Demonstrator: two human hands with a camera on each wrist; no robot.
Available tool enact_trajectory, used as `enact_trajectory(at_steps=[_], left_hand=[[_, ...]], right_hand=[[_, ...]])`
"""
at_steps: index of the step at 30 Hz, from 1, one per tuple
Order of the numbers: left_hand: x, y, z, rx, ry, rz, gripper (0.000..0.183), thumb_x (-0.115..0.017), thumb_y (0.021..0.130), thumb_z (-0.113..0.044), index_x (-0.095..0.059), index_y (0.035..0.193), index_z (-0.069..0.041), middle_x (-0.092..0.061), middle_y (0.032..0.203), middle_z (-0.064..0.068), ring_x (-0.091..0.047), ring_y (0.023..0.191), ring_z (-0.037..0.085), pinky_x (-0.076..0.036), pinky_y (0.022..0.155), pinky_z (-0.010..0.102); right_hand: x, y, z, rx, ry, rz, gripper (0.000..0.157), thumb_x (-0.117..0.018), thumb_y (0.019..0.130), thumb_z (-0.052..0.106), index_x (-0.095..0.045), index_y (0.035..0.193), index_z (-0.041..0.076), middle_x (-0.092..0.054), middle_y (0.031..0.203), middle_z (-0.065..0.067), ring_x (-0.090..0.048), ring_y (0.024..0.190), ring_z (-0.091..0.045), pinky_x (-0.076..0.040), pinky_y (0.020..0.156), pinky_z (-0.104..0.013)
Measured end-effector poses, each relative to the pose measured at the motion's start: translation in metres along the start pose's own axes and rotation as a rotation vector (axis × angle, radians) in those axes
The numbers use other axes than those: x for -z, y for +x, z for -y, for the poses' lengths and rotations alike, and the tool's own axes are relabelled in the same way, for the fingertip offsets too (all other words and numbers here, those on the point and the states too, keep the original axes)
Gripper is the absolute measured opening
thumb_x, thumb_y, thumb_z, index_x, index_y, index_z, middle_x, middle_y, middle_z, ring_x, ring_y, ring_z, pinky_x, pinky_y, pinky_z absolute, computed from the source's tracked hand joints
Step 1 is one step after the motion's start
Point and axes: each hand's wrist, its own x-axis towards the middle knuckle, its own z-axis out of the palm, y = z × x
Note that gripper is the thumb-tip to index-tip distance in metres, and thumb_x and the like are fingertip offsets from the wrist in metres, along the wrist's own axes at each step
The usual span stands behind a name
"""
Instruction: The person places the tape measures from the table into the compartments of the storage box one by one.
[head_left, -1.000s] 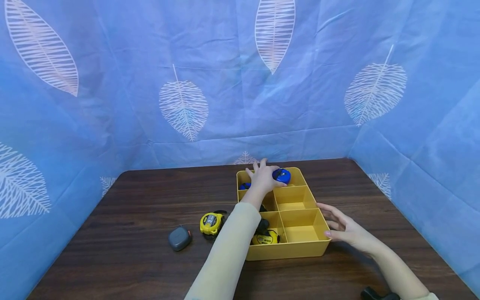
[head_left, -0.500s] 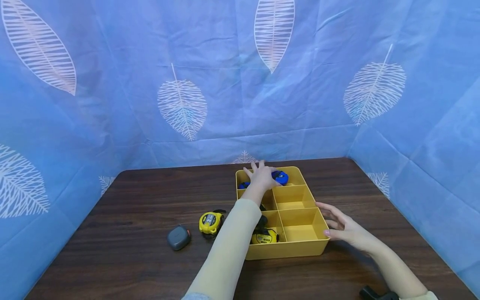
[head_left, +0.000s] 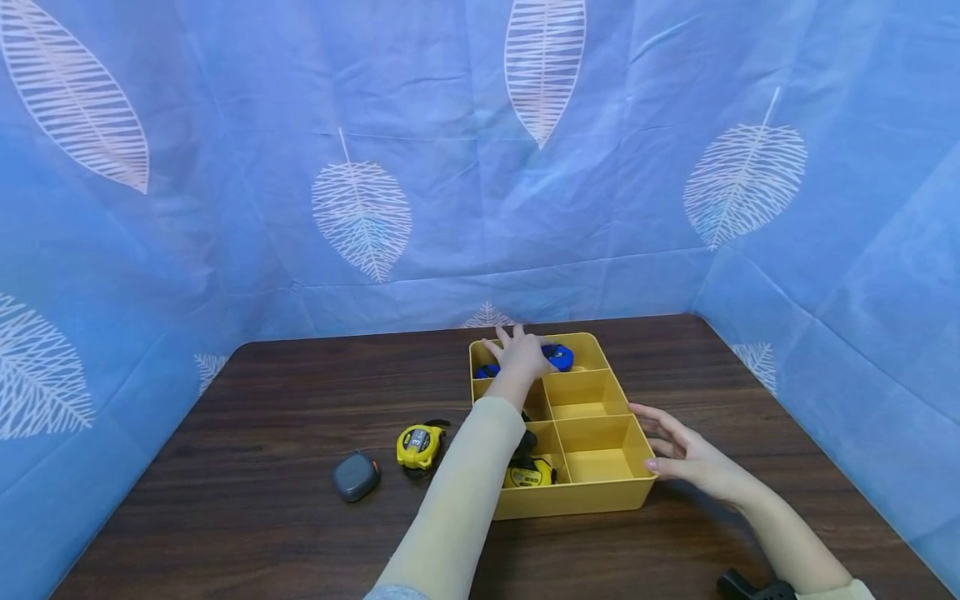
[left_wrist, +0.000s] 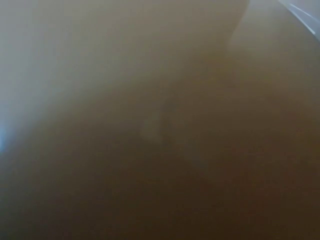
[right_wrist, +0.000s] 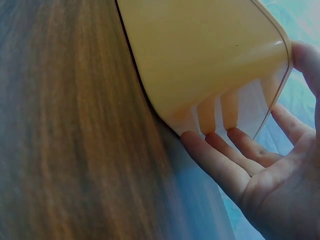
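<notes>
My left hand reaches into the far compartment of a yellow divided box. Its thumb and a finger pinch a blue tape measure, while the other fingers spread upward. Another blue item, partly covered by the hand, lies in that compartment's left end. My right hand rests its fingertips against the box's right side; in the right wrist view, the fingers touch the outer wall and the thumb lies at the rim. The left wrist view is too dark and blurred to read.
A yellow tape measure and a black item sit in the near left compartment. Left of the box, another yellow tape measure and a dark grey rounded item lie on the wooden table. A leaf-patterned blue curtain hangs behind.
My left hand has lowered the blue tape measure slightly into the far compartment and shifted a little left. The right hand stays against the box.
</notes>
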Motion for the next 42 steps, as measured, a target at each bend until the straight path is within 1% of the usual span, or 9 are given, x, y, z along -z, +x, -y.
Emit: enact_trajectory(at_steps=[6,10,14,19,20,26,27,34,42], left_hand=[[-0.0029,0.002,0.0003,0.018,-0.013,0.01,0.055,-0.072,0.08,-0.05,-0.056,0.133,-0.043,-0.024,0.155,0.006,0.003,0.144,0.036,0.001,0.107,0.064],[-0.0036,0.0018,0.0011,0.018,0.0,0.032,0.055,-0.07,0.082,-0.052,-0.054,0.134,-0.044,-0.018,0.158,0.005,0.01,0.144,0.032,0.004,0.107,0.064],[-0.0028,0.0014,0.0011,0.031,0.009,0.053,0.054,-0.069,0.083,-0.05,-0.053,0.135,-0.044,-0.012,0.16,0.003,0.015,0.143,0.029,0.007,0.107,0.062],[-0.0004,-0.0004,-0.0001,0.049,-0.023,0.068,0.054,-0.07,0.084,-0.047,-0.053,0.135,-0.043,-0.011,0.16,0.004,0.013,0.143,0.03,0.009,0.107,0.062],[-0.0053,0.0046,0.0012,0.045,-0.029,0.058,0.054,-0.072,0.082,-0.047,-0.054,0.134,-0.044,-0.011,0.159,0.004,0.014,0.143,0.032,0.011,0.105,0.064],[-0.0015,0.0045,0.0,0.054,-0.019,0.081,0.049,-0.072,0.082,-0.046,-0.06,0.129,-0.043,-0.008,0.16,0.005,0.013,0.142,0.035,0.011,0.104,0.065],[0.0042,-0.0007,-0.0016,0.058,-0.012,0.096,0.047,-0.071,0.084,-0.045,-0.059,0.13,-0.042,-0.007,0.16,0.005,0.012,0.143,0.035,0.009,0.106,0.064],[0.0032,-0.0027,0.0004,0.05,-0.01,0.092,0.044,-0.069,0.086,-0.045,-0.06,0.129,-0.042,-0.006,0.16,0.005,0.013,0.142,0.035,0.008,0.106,0.063],[0.0016,-0.0021,0.001,0.05,-0.022,0.06,0.042,-0.07,0.084,-0.047,-0.062,0.125,-0.043,-0.008,0.16,0.004,0.012,0.143,0.034,0.005,0.107,0.064]], right_hand=[[-0.0003,-0.0011,0.0013,0.005,-0.007,-0.002,0.069,-0.051,0.096,0.002,-0.011,0.152,0.004,-0.008,0.149,-0.035,-0.051,0.12,-0.009,-0.052,0.082,-0.043],[-0.0003,-0.0009,0.0007,-0.003,-0.011,-0.006,0.069,-0.051,0.096,0.002,-0.012,0.152,0.006,-0.009,0.15,-0.034,-0.051,0.12,-0.009,-0.052,0.083,-0.042],[-0.0004,-0.0001,-0.0009,-0.01,-0.003,-0.001,0.069,-0.051,0.096,0.002,-0.012,0.153,0.006,-0.011,0.149,-0.034,-0.052,0.12,-0.014,-0.052,0.083,-0.044],[-0.0003,0.0005,-0.003,-0.024,0.005,-0.008,0.07,-0.052,0.095,0.002,-0.011,0.153,0.007,-0.013,0.148,-0.034,-0.053,0.119,-0.015,-0.052,0.082,-0.045],[-0.0003,0.0007,-0.0034,-0.025,0.004,-0.009,0.07,-0.052,0.095,0.002,-0.012,0.153,0.007,-0.014,0.148,-0.034,-0.053,0.119,-0.014,-0.052,0.082,-0.045],[0.001,0.001,-0.0046,-0.007,-0.011,-0.009,0.069,-0.051,0.095,0.001,-0.013,0.152,0.006,-0.016,0.147,-0.035,-0.052,0.119,-0.014,-0.052,0.082,-0.046],[0.0012,0.0009,-0.0047,-0.009,-0.009,-0.009,0.069,-0.051,0.095,0.001,-0.013,0.153,0.007,-0.017,0.147,-0.034,-0.052,0.12,-0.014,-0.052,0.082,-0.045],[0.0014,0.0008,-0.0062,-0.012,0.001,-0.004,0.069,-0.051,0.095,0.001,-0.013,0.153,0.007,-0.015,0.147,-0.035,-0.052,0.12,-0.014,-0.052,0.083,-0.046],[0.0015,0.0019,-0.006,-0.027,-0.008,-0.018,0.07,-0.052,0.095,0.002,-0.013,0.153,0.009,-0.014,0.149,-0.032,-0.052,0.12,-0.014,-0.052,0.082,-0.045]])
